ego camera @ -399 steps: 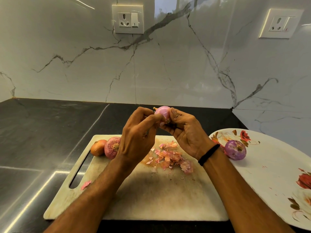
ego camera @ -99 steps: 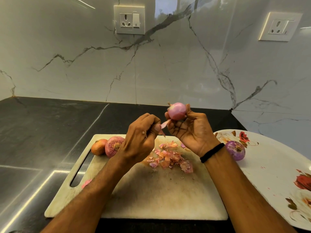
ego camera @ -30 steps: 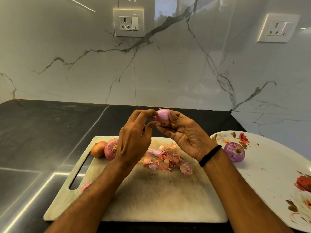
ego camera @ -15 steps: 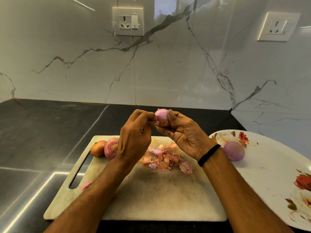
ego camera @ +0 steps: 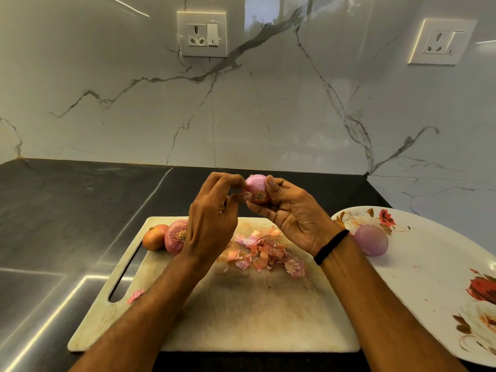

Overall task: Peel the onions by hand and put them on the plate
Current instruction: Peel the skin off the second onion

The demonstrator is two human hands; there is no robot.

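**One onion plated, one in the hands, two to go**

A peeled onion (ego camera: pixel 371 244) lies on the flowered plate (ego camera: pixel 429 277) at the right. The right hand (ego camera: pixel 292 218) holds a second onion (ego camera: pixel 256 189) above the cutting board (ego camera: pixel 241 318), fingers and thumb curled round it and its root end toward the camera. The left hand (ego camera: pixel 212 224) pinches at its side with the fingertips, apparently after a last scrap of skin; it looks almost bare. Two unpeeled onions (ego camera: pixel 175 236) sit at the board's left edge, with a heap of peelings (ego camera: pixel 265 253) in the middle. The job seems roughly half done
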